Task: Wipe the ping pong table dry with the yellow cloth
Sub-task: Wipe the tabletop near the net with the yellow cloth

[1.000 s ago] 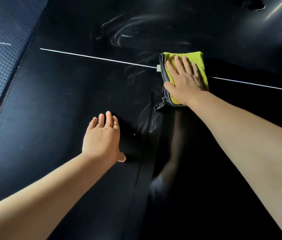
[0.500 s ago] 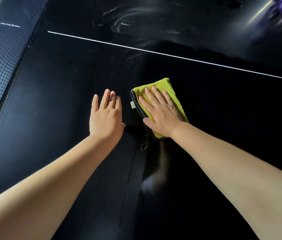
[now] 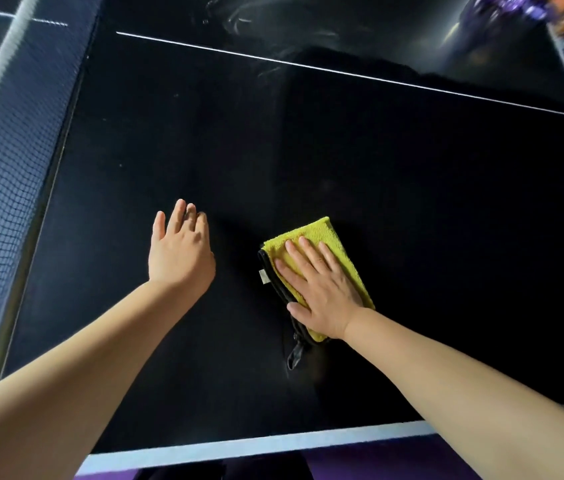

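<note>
**Flat palm on the cloth, streaky patch up top not dealt with yet**

Right hand (image 3: 322,289) is laid flat on the yellow cloth (image 3: 318,233), fingers straight and slightly fanned, pressing it down rather than gripping it. Left hand (image 3: 178,251) is flat too, fingers straight and close together, holding nothing. Can't tell if it's actually touching the surface (image 3: 412,202) or just floating over it.

The cloth is folded into a pad at around 4 o'clock from the middle of the view, with the left hand near it at 8 o'clock. Its black edging faces the left hand, with a small white tag (image 3: 264,276) on it and a black loop (image 3: 295,355) trailing out towards 6 o'clock.

Further out, the net (image 3: 3,168) runs along 9 o'clock and the white line (image 3: 343,72) crosses from 12 to 2. Beyond it at 12 o'clock there are swirly streaks (image 3: 249,15) that look like leftover water to me.

What could go wrong, imo:
- Nothing is pinching the cloth, so on a quick stroke the palm could slide off or the fold could bunch up.
- That loop could drag a wet trail over wiped areas.
- The far streaks need a long lean, so light pressure out there would probably just smear them.
</note>
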